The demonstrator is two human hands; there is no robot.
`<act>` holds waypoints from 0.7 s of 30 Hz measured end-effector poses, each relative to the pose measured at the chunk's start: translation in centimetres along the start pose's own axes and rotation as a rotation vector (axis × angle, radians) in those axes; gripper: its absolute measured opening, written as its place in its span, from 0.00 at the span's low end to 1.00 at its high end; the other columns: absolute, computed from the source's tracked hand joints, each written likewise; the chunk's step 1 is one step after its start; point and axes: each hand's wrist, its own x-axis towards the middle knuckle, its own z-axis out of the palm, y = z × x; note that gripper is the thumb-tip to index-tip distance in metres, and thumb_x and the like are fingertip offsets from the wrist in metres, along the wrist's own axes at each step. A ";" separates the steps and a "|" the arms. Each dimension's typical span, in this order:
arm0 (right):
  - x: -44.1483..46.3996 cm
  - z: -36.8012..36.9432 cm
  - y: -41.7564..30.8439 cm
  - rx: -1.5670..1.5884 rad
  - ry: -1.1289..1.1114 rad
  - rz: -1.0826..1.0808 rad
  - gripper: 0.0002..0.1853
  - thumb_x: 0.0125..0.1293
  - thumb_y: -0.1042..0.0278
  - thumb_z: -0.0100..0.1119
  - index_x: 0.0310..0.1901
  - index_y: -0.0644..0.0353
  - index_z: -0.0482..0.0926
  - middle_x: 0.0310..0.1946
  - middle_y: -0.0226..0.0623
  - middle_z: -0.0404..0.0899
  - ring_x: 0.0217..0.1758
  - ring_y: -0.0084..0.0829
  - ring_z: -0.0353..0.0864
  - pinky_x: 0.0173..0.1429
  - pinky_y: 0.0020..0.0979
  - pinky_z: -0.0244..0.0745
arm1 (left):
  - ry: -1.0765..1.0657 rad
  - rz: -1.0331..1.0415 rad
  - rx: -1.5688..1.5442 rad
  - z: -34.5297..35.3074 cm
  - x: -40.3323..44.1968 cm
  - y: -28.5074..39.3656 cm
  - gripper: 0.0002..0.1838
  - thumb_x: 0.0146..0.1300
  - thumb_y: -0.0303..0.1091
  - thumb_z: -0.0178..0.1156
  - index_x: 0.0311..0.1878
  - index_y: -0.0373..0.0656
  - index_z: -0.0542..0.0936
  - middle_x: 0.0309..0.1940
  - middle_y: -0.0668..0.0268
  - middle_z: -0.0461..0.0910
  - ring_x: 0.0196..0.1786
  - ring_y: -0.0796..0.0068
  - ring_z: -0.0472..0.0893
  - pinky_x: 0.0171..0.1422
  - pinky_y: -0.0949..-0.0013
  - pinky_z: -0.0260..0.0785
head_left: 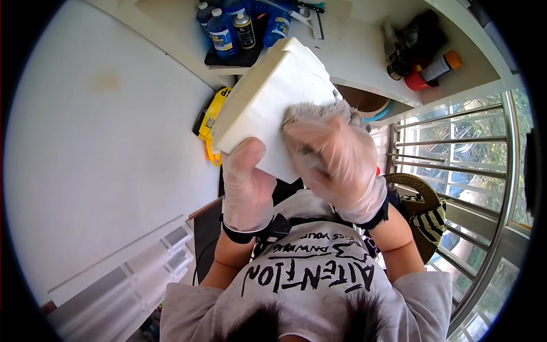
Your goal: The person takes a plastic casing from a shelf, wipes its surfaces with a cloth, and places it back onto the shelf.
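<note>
A white plastic box (259,108) is held up tilted in front of my chest, one flat side facing me. My left hand (249,179), in a clear disposable glove, grips its lower left corner with the thumb on the near side; the other fingers are hidden behind it. Also gloved, my right hand (342,157) is closed on a fuzzy grey cloth (316,112) and presses it against the box's right part. The right fingers are a little blurred.
Blue bottles (222,35) and a spray can (244,31) stand on the shelf ahead. A yellow package (214,117) hangs left of the box. An orange-capped can (441,66) lies at right. Metal railings (456,139) and a striped woven bag (424,219) are on my right.
</note>
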 end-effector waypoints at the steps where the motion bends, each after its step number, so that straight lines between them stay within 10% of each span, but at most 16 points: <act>1: 0.5 0.1 0.3 0.004 0.000 0.002 0.12 0.44 0.83 0.59 0.33 0.65 0.73 0.27 0.38 0.75 0.27 0.29 0.75 0.34 0.22 0.70 | 0.002 -0.001 0.003 0.1 -0.2 -0.2 0.35 0.44 0.40 0.63 0.55 0.34 0.63 0.50 0.56 0.69 0.54 0.63 0.70 0.58 0.61 0.62; 21: 1.2 -1.3 -0.2 -0.125 0.176 0.050 0.11 0.45 0.85 0.58 0.32 0.62 0.73 0.27 0.37 0.74 0.25 0.33 0.73 0.31 0.23 0.69 | -0.001 0.011 -0.040 0.9 -0.2 -1.0 0.36 0.44 0.42 0.62 0.57 0.36 0.62 0.52 0.57 0.68 0.55 0.63 0.69 0.58 0.61 0.62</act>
